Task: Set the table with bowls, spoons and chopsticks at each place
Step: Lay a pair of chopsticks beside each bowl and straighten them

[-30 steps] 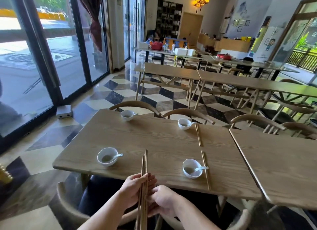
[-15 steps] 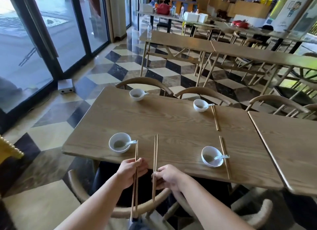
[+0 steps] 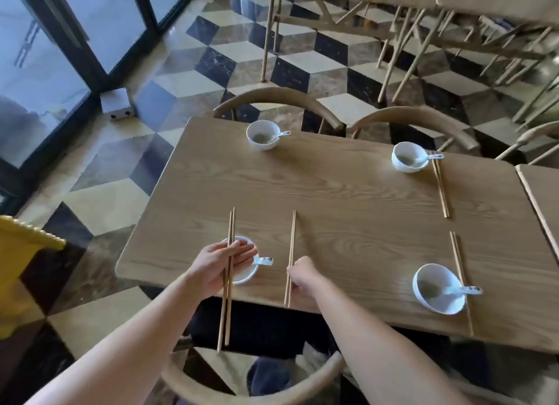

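Note:
On the wooden table stand several white bowls, each with a white spoon. My left hand holds a pair of chopsticks above the near left bowl, which it partly hides. My right hand grips a second pair of chopsticks to the right of that bowl, low over the table. The far left bowl has no chopsticks beside it. The far right bowl and the near right bowl each have a pair of chopsticks on their right side.
Curved wooden chair backs stand at the far side, and one chair back is just below my arms. A second table adjoins on the right. Glass doors line the left; a yellow object sits at left.
The single bundle of chopsticks was split into two pairs, one per hand. Both hands moved forward over the table, the left one over the near left bowl. The view tilted down.

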Demonstrator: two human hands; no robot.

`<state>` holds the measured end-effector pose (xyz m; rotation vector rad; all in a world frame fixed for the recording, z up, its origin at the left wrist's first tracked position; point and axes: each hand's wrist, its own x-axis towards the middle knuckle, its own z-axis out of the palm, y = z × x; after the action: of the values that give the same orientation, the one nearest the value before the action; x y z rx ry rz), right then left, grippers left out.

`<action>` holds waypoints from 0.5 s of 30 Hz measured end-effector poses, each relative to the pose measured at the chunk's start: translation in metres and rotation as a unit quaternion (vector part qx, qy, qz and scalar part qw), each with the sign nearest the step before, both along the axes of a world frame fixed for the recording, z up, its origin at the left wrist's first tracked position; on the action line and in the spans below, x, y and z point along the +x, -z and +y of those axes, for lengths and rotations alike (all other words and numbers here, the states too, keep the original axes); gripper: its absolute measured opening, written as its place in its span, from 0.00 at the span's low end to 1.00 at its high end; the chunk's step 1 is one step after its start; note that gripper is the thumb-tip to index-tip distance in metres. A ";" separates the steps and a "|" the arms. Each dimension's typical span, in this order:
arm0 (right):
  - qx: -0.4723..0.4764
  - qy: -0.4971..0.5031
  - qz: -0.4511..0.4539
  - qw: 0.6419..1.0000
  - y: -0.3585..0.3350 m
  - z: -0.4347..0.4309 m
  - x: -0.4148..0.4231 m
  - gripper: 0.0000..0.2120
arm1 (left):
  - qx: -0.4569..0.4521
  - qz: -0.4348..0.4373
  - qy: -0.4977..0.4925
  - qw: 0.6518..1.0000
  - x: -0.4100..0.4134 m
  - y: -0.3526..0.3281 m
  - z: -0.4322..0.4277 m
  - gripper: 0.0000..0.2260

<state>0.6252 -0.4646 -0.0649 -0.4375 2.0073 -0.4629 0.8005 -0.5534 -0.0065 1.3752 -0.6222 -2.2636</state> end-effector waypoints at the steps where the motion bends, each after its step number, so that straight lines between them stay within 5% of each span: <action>1: 0.007 -0.008 0.025 1.000 0.004 -0.006 0.001 0.02 | 0.008 0.002 0.003 1.000 0.001 0.003 -0.004 0.10; 10: 0.080 -0.032 0.161 0.983 0.013 -0.005 0.010 0.15 | 0.049 0.015 0.066 0.997 0.005 0.010 -0.034 0.12; 15: 0.064 -0.011 0.201 0.978 0.024 -0.003 0.015 0.11 | 0.059 0.010 0.084 0.995 0.005 0.010 -0.045 0.12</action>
<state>0.6399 -0.4675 -0.0888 -0.5012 2.4026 -0.2405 0.8051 -0.5986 -0.0163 1.3993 -0.6260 -2.4799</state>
